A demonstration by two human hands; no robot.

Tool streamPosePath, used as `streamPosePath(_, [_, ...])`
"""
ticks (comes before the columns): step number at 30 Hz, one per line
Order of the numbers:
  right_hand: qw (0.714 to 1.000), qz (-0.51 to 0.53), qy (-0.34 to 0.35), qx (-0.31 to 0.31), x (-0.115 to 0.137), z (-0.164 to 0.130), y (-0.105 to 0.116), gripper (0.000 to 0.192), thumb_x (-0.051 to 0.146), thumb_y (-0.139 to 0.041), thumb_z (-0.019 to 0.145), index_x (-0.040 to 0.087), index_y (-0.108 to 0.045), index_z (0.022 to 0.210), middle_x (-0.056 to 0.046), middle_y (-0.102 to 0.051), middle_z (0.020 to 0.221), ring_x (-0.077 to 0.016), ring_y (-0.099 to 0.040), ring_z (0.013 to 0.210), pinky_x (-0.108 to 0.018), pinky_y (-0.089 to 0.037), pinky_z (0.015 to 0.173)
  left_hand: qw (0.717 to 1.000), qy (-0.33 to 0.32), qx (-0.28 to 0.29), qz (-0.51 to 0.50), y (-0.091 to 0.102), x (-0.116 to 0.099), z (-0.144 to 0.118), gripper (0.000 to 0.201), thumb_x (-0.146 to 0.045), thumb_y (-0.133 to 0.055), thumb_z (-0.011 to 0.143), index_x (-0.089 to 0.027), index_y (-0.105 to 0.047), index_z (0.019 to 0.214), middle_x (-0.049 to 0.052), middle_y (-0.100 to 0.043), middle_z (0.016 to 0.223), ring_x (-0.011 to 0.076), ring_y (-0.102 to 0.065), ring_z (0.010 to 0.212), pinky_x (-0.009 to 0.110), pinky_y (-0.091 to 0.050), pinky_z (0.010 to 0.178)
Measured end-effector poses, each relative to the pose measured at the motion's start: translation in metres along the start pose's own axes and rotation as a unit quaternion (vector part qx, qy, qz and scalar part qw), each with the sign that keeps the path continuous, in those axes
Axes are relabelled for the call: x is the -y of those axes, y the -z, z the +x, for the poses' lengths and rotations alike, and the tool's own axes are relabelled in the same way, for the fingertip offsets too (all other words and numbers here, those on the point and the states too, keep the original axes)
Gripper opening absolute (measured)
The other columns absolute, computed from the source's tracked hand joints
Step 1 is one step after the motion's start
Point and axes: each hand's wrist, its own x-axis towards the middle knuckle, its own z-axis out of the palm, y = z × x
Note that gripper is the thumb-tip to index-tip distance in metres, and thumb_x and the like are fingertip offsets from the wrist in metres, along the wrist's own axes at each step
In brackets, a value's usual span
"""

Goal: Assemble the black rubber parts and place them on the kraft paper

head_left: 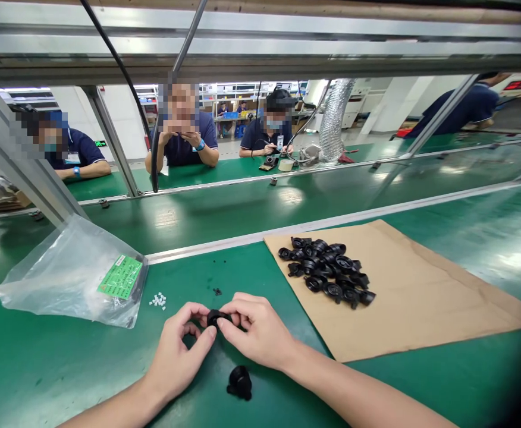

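Between my two hands, just above the green table, is a small black round plastic part (213, 317). My left hand (181, 343) grips its left side between thumb and fingers. On the other side, my right hand (257, 329) pinches it, the thumb lying over its face; the fingertips cover much of it. A second black plastic part (239, 382) lies on the table below my hands. Just beyond my fingers sits a little cluster of tiny black pieces (217, 291). Small white pieces (157, 301) are gathered to the left of it.
A brown cardboard sheet (403, 285) on the right bears a pile of several black parts (327, 267). At left lies a clear plastic bag (71, 270) with a green label (120, 277). A metal post (24, 142) rises behind it. Several people sit across the line.
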Motion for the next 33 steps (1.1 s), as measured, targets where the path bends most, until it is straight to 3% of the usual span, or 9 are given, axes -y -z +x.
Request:
streamPosePath(7, [1.0, -0.021, 0.021, 0.002, 0.002, -0.001, -0.006, 0.009, 0.018, -0.066, 0.082, 0.019, -0.075, 0.08, 0.004, -0.052, 0.064, -0.0111, -0.046, 0.054, -0.024, -0.034, 0.051, 0.999, -0.004, -0.033, 0.007, -0.001, 0.004, 0.001, 0.007, -0.026, -0.067, 0.088, -0.019, -0.064, 0.088, 0.001, -0.065, 0.081, 0.0158, -0.06, 0.071, 0.025, -0.053, 0.065])
streamPosePath(13, [1.0, -0.029, 0.006, 0.002, 0.004, -0.002, -0.008, 0.007, 0.018, -0.064, 0.077, 0.019, -0.068, 0.072, 0.005, -0.049, 0.062, -0.011, -0.045, 0.054, -0.024, -0.033, 0.051, 0.999, -0.015, -0.028, 0.017, 0.0, 0.001, 0.003, 0.004, -0.022, -0.067, 0.083, -0.019, -0.064, 0.083, 0.0, -0.066, 0.074, 0.016, -0.06, 0.068, 0.025, -0.051, 0.065])
streamPosePath(20, [0.999, -0.036, -0.011, -0.012, 0.009, -0.004, -0.01, 0.016, 0.016, -0.065, 0.078, 0.02, -0.056, 0.064, 0.006, -0.046, 0.061, -0.0109, -0.044, 0.054, -0.024, -0.031, 0.051, 1.0, -0.004, -0.026, 0.014, -0.002, -0.002, 0.002, 0.005, -0.022, -0.067, 0.083, -0.019, -0.064, 0.08, -0.001, -0.065, 0.071, 0.0151, -0.058, 0.066, 0.024, -0.048, 0.064])
streamPosePath(25, [0.997, -0.07, -0.008, -0.004, 0.008, -0.004, -0.009, 0.012, 0.014, -0.069, 0.076, 0.02, -0.063, 0.067, 0.007, -0.047, 0.059, -0.0111, -0.047, 0.055, -0.024, -0.033, 0.054, 1.0, -0.002, -0.013, 0.019, -0.001, 0.0, 0.001, 0.009, -0.026, -0.067, 0.088, -0.02, -0.064, 0.083, 0.0, -0.065, 0.074, 0.0157, -0.059, 0.068, 0.025, -0.05, 0.065])
streamPosePath(29, [0.983, -0.182, -0.027, 0.023, -0.005, 0.009, 0.019, 0.006, 0.017, -0.073, 0.081, 0.022, -0.075, 0.077, 0.005, -0.057, 0.062, -0.0128, -0.056, 0.06, -0.024, -0.038, 0.059, 0.999, -0.015, 0.016, 0.035, 0.001, 0.004, 0.002, 0.017, -0.035, -0.069, 0.092, -0.021, -0.066, 0.101, 0.005, -0.07, 0.094, 0.0185, -0.063, 0.079, 0.027, -0.054, 0.069])
streamPosePath(33, [0.913, -0.364, -0.182, -0.012, -0.026, 0.027, 0.072, 0.012, 0.032, -0.072, 0.091, 0.024, -0.078, 0.085, 0.0, -0.071, 0.076, -0.0176, -0.066, 0.072, -0.026, -0.04, 0.062, 0.995, -0.038, 0.038, 0.086, 0.003, 0.011, -0.001, 0.018, -0.036, -0.066, 0.095, -0.023, -0.064, 0.108, 0.007, -0.069, 0.104, 0.019, -0.063, 0.08, 0.03, -0.054, 0.075])
